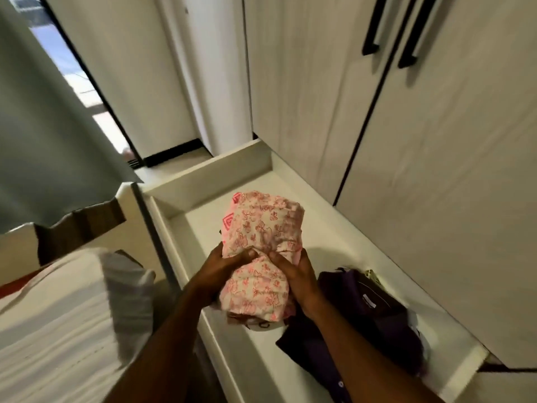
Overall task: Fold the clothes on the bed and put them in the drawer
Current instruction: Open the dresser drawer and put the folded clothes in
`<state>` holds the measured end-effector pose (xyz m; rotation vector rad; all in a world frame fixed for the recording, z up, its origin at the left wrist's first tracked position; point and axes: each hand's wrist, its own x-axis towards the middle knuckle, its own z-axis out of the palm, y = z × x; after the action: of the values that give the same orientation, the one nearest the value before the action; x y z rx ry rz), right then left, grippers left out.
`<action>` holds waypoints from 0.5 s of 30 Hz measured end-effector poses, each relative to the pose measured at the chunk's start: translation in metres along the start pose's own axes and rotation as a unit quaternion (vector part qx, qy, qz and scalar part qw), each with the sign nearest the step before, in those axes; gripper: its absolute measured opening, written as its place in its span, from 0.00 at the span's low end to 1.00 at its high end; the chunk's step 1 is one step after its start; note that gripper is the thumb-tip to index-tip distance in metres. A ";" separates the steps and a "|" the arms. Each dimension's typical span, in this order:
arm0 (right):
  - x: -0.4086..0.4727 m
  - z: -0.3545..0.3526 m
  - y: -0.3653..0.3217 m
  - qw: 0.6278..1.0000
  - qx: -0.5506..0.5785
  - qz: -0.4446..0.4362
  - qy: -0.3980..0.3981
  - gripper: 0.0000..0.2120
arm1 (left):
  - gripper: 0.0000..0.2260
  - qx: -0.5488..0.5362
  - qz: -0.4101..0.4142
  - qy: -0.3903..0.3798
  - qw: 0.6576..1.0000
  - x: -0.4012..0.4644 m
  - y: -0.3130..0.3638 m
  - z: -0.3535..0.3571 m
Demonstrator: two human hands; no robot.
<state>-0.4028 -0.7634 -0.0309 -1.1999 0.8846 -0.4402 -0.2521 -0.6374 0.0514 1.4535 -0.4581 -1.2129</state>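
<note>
A folded bundle of cream cloth with a pink print (263,248) is held over the open white drawer (215,167). My left hand (223,269) grips its left side and my right hand (296,277) grips its right side, thumbs pressed into the middle. A folded dark purple garment (369,312) lies in the drawer's near right part, just right of my right hand. The bed (58,330) with pale sheets is at the lower left.
Tall wardrobe doors with black handles (406,33) rise right behind the drawer. A grey curtain (43,141) hangs at the left by a window. A light pillow or cloth (128,289) lies at the bed's edge beside the drawer.
</note>
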 end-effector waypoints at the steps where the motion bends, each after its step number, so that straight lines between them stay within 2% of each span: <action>1: 0.008 -0.010 0.001 1.000 0.013 0.009 0.019 0.39 | 0.32 0.020 -0.015 -0.009 1.000 0.019 0.005 0.007; 5: 0.036 -0.029 0.011 0.995 0.050 0.043 0.068 0.42 | 0.45 0.072 -0.081 -0.041 0.993 0.080 0.008 0.018; 11: 0.078 -0.033 0.035 0.983 0.070 0.076 0.149 0.42 | 0.48 0.115 -0.149 -0.097 0.977 0.164 -0.005 0.014; 15: 0.114 -0.044 0.045 0.970 0.073 0.087 0.213 0.43 | 0.50 0.139 -0.170 -0.166 0.961 0.239 -0.022 0.013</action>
<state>-0.3752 -0.8569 -0.1171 -0.8953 1.2911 -0.6228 -0.1764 -0.8332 -0.0660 1.6163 -0.6446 -1.7383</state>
